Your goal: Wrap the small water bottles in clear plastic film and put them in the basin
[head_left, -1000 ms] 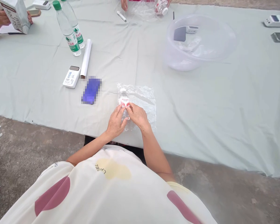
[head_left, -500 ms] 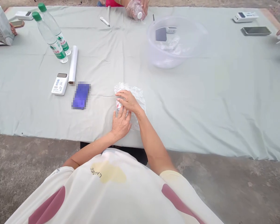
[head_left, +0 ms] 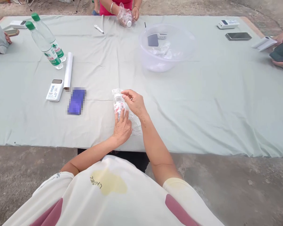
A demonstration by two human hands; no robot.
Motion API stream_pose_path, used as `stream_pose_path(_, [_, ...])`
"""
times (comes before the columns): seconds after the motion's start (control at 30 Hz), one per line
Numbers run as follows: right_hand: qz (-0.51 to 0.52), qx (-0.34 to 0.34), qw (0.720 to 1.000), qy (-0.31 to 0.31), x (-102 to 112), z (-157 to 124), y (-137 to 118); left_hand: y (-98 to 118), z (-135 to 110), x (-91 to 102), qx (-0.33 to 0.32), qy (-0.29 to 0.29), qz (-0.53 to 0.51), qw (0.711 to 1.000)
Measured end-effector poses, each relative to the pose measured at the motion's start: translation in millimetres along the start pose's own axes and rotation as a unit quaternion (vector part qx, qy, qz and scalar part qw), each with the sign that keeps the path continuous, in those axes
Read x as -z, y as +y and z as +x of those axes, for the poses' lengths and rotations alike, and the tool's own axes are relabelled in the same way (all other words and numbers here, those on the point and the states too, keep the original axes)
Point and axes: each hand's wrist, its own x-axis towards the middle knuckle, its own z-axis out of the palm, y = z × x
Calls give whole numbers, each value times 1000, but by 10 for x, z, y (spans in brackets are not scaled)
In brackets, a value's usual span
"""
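A small clear plastic bottle (head_left: 118, 106) with a white cap and a red-and-white label lies on a sheet of clear bubble wrap (head_left: 135, 127), its cap pointing away from me. My left hand (head_left: 123, 127) lies on the lower part of the bottle with its fingers spread. At the cap end, my right hand (head_left: 135, 102) has thumb and forefinger pinched together at the wrap's edge beside the cap. The wrap reaches past the cap and out to the right, partly hidden beneath my hands.
Left of my hands are a blurred purple item (head_left: 76, 101), a white power bank (head_left: 54, 90), a white roll (head_left: 68, 70) and two green-capped bottles (head_left: 52, 56). Ahead stands a translucent basin (head_left: 155, 66). Across the table, a person's hands (head_left: 129, 17) hold another wrapped bottle.
My right hand has lifted off the wrap and drawn back to the right, uncovering the bottle's cap and label. My left hand stays on the bottle. The view has tilted up slightly.
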Motion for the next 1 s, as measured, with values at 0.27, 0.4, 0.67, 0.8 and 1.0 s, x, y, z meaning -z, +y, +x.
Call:
stream_pose_path(0.27, [-203,-102,971,-76,44,-57,34,289,123,1,-211,-68,-83,972])
stream_pose_path(0.4, [-143,-152,977,-31,342,-194,363,297,-110,113,-344,-130,-220,903])
stream_pose_path(0.67, [-57,-240,963,110,640,-585,603,-102,3,162,91,42,-338,936])
stream_pose_path(0.8, [-88,-217,965,118,546,-833,486,-85,234,125,171,-16,-435,884])
stream_pose_path(1.0, [-66,-234,964,106,374,-989,515,96,389,32,257,-128,-671,684])
